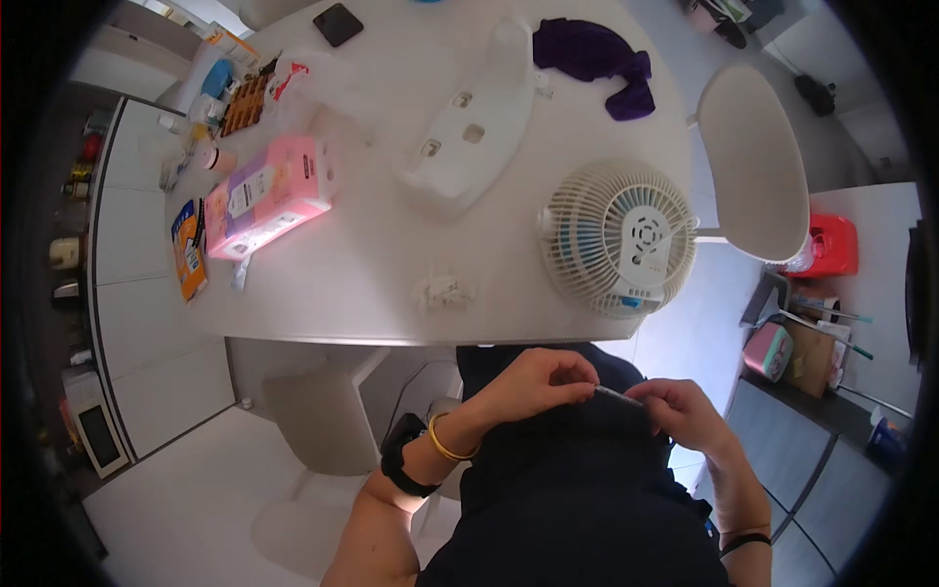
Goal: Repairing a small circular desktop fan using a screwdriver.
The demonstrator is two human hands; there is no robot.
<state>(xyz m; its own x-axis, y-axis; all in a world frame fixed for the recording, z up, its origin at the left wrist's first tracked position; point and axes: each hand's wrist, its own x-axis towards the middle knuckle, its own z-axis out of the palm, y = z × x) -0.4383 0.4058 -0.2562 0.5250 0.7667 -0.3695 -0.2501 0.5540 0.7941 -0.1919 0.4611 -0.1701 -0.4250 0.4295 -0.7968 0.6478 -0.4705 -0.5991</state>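
Close in front of my body, past the table's near edge, both hands pinch the ends of a thin, pale grey stick-like thing; its exact kind is too small to tell. My left hand grips one end between thumb and fingertips, with the fingers curled. The other end sits in the closed fingers of my right hand. On the table just beyond lies a cream-coloured fan, its round cage and control panel turned up. A crumpled white tissue rests near the table edge.
The white table carries a long white plastic part with holes, a purple cloth, a pink tissue pack, an orange packet and a black phone. Chairs stand at the right and below the table.
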